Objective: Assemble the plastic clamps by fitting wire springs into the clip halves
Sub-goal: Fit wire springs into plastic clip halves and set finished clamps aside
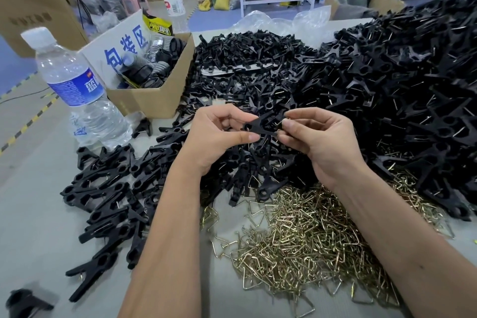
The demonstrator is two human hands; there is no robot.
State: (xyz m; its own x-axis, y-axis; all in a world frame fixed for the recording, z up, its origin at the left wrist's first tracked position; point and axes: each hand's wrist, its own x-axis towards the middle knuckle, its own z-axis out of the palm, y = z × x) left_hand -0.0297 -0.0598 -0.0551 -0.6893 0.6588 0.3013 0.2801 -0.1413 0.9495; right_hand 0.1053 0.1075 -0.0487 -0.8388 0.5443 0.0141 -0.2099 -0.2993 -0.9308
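Two bare forearms enter from 6 o'clock, no sleeves in view. The left hand [219, 134] and right hand [317, 139] wear no gloves, rings, watch or bands. Fingernails are short and unpainted. A small dark mole sits on the right forearm, toward 5 o'clock.

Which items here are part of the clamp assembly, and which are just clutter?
Job:
left hand and right hand holding a black clip
heap of clip halves
wire springs
assembled clamps

Lying about:
water bottle
second bottle
cardboard box
plastic bag
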